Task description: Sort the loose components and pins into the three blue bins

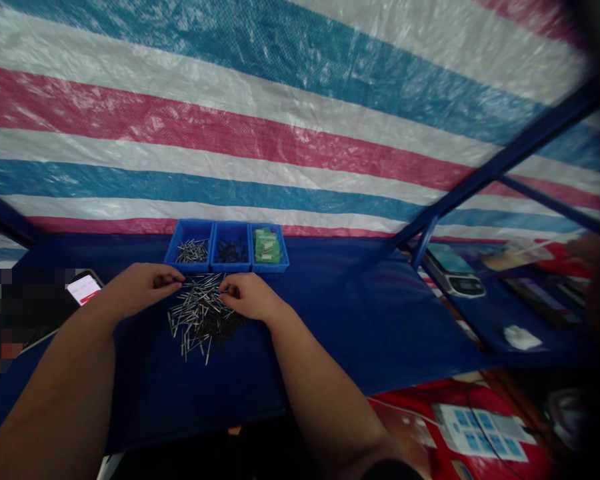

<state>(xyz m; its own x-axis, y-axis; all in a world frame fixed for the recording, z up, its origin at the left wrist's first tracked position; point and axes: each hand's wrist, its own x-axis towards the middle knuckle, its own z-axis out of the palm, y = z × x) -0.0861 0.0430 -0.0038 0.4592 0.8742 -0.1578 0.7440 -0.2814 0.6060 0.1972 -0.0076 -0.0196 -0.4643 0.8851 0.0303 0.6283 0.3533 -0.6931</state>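
A loose pile of thin metal pins (195, 313), silver and dark ones mixed, lies on the blue tabletop (330, 320). They look like rivets or nails; I cannot tell which. My left hand (150, 283) hovers at the pile's upper left, thumb and fingers pinched together; what they hold, if anything, is too small to name. My right hand (247, 295) is at the pile's right side, fingers curled and closed, their tips over the pins. Just behind stand three joined blue bins: the left bin (171, 250) holds silver pins, the middle bin (231, 268) dark pieces, the right bin (283, 257) green-and-white packets.
A phone (83, 287) with a lit screen lies left of my left forearm. A striped plastic sheet (280, 147) hangs behind the table. Blue frame bars (447, 203) rise at the right, with a weighing scale (457, 273) beyond them. Another person's hand (593, 257) shows blurred at far right.
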